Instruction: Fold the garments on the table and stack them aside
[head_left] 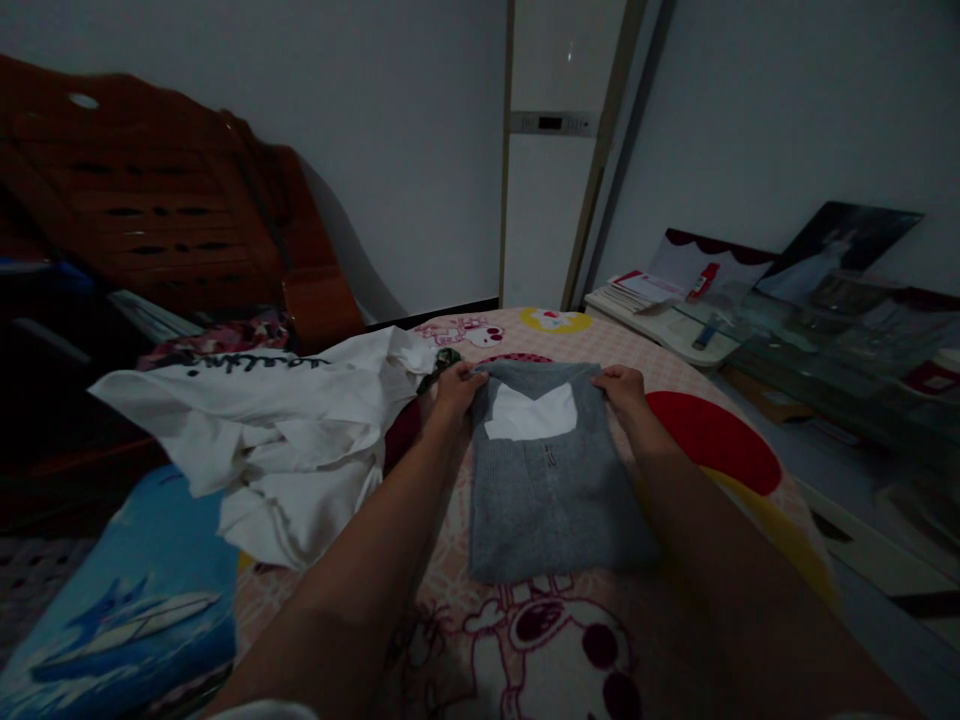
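A grey knitted top [555, 510], folded into a rough rectangle, lies on a pink patterned cloth [442, 620]. White fabric [532, 412] shows within its neckline at the far end. My left hand [457, 388] pinches the far left corner of the grey top. At the far right corner, my right hand [622, 388] pinches the same garment between thumb and fingers. Left of my left forearm, a crumpled white garment [300, 440] with dark lettering lies in a heap. A small dark green patterned piece [442, 365] sits just beyond my left hand.
A blue printed cloth or cushion [142, 600] lies at the lower left. Behind it stands a carved wooden bench [157, 200]. A tall white cabinet-like appliance [551, 210] stands in the far corner. At right, a glass-topped stand [795, 350] holds papers, a red item and a picture.
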